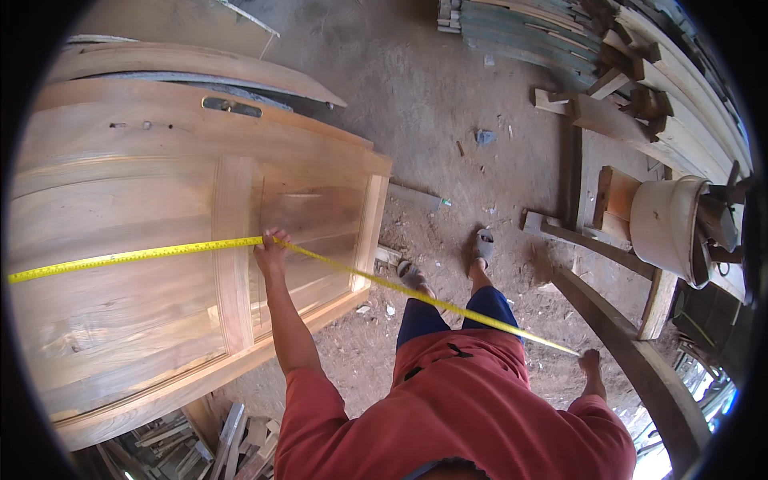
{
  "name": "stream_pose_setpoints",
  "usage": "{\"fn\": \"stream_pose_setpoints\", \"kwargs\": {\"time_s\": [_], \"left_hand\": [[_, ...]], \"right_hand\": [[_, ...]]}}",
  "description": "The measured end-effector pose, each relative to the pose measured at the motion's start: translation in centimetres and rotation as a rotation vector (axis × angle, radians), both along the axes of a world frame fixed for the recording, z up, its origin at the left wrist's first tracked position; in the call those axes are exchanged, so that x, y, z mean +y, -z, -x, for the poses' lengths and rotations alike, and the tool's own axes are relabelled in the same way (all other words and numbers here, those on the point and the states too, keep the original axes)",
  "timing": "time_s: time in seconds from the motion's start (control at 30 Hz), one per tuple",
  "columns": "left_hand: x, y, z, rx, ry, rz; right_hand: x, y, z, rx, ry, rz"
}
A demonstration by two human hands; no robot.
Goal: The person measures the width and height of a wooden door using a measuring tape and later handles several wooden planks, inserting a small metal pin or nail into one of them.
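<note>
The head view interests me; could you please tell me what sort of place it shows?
Probably a woodworking shop: a yellow measuring tape stretches across a large panelled wooden door, boards are stacked at the upper right, and wood offcuts lie heaped at the lower left.

A woodworking workshop.
A panelled wooden door (184, 192) lies under a yellow tape (184, 247); stacked boards (528, 42) and scrap wood (172, 436) crowd the edges of a dusty, littered floor (408, 88).

A white bucket (666, 224) sits near stacked planks (698, 134) at right, and wood offcuts (228, 436) lie lower left.
</note>
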State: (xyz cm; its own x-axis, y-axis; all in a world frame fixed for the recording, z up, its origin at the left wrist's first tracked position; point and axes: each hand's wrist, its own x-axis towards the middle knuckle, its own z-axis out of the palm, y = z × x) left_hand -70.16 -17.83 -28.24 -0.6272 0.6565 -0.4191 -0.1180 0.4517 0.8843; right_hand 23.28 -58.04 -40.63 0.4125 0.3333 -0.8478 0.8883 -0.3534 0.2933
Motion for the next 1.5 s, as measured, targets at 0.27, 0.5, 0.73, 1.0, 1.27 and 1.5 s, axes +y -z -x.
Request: {"fn": "stream_pose_setpoints", "kwargs": {"time_s": [0.27,0.5,0.73,1.0,1.27,1.5], "left_hand": [[-3.2,6.6,-5.4,0.02,0.082,0.046],[-4.0,11.7,-5.4,0.063,0.135,0.036],[0.4,16.0,-2.0,0.149,0.166,0.143],[2.4,18.0,0.7,0.346,0.094,0.206],[3.9,19.0,-0.5,0.517,0.079,0.253],[3.9,19.2,-0.6,0.561,0.039,0.205]], "right_hand": [[26.6,1.9,21.0,0.294,0.05,0.273],[34.8,13.8,38.8,0.459,0.074,0.099],[34.2,31.2,47.7,0.654,-0.028,0.043],[38.3,30.9,55.8,0.65,0.529,0.128],[39.1,37.4,61.1,0.72,0.427,0.045],[42.5,39.8,63.4,0.651,0.467,0.009]]}}
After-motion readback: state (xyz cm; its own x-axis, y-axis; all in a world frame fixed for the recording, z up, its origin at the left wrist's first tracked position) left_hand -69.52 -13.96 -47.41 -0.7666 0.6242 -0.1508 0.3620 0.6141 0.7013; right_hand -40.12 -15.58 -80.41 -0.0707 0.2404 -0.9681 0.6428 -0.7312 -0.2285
